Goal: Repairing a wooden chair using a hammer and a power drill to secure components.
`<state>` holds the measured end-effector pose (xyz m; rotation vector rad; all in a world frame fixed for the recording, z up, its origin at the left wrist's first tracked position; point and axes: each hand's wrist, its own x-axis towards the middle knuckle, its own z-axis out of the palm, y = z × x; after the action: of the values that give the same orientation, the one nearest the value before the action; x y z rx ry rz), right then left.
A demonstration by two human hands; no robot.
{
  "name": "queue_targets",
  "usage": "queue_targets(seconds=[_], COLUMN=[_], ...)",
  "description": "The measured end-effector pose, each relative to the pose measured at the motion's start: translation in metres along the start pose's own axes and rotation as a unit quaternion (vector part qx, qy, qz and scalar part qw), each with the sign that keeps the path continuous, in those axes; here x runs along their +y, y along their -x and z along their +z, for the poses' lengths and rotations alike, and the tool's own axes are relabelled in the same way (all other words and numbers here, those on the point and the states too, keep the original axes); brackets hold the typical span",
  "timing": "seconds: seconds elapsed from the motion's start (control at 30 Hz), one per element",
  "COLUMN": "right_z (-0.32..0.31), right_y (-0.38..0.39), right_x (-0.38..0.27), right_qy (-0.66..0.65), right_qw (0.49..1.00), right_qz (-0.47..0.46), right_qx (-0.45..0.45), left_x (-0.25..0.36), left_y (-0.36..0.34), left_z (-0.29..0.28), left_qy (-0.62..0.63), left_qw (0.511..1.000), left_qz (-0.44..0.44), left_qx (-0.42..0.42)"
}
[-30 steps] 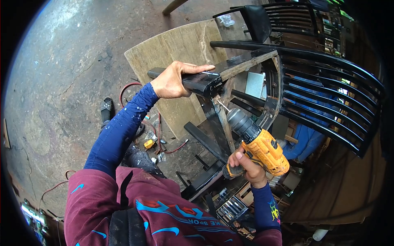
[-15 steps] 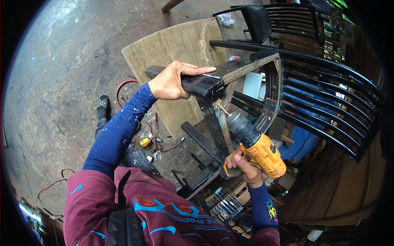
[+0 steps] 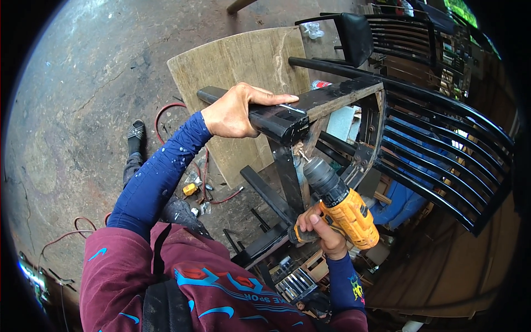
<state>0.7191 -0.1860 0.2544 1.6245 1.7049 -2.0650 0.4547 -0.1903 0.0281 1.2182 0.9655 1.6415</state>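
My left hand (image 3: 235,113) is wrapped round a black wooden leg of a chair frame (image 3: 345,98), its thumb lying along the top. In my right hand (image 3: 325,232) is a yellow and black cordless drill (image 3: 351,216), held by its handle. A thin drill bit (image 3: 305,156) runs from the chuck into the wood at the corner joint, just below my left hand. Pale wood shavings (image 3: 299,148) cling around the hole. The bit's tip is hidden in the wood. To the right, the chair's curved black slatted back (image 3: 442,146) slants away.
A light wooden board (image 3: 238,61) lies on the concrete floor beyond the frame. Near my feet, a red hose (image 3: 157,119) curls beside a small yellow object (image 3: 190,189). Other black slatted furniture (image 3: 401,39) stands at the far right. A blue cloth-like thing (image 3: 406,202) shows behind the slats.
A shorter length of bit shows between chuck and wood. The view has shifted slightly, while both hands keep their grips.
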Motion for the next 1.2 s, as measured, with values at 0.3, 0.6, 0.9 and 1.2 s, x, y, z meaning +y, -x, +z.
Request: queue_targets(seconds=[0.3, 0.6, 0.9, 1.2], right_z=[-0.001, 0.003, 0.005, 0.008], right_y=[-0.004, -0.005, -0.008, -0.011], right_x=[-0.001, -0.004, 0.001, -0.001], right_qy=[0.004, 0.019, 0.037, 0.031], right_qw=[1.0, 1.0, 0.999, 0.999], right_qz=[-0.005, 0.017, 0.017, 0.019], right_qx=[-0.01, 0.016, 0.022, 0.017], left_x=[0.006, 0.003, -0.004, -0.007], left_y=[-0.002, -0.001, 0.002, 0.002], left_z=[0.004, 0.005, 0.005, 0.005], left_qy=[0.029, 0.04, 0.027, 0.037], left_qw=[0.999, 0.999, 0.999, 0.999], left_qz=[-0.011, -0.024, -0.013, 0.0], left_qx=[0.014, 0.012, 0.013, 0.027])
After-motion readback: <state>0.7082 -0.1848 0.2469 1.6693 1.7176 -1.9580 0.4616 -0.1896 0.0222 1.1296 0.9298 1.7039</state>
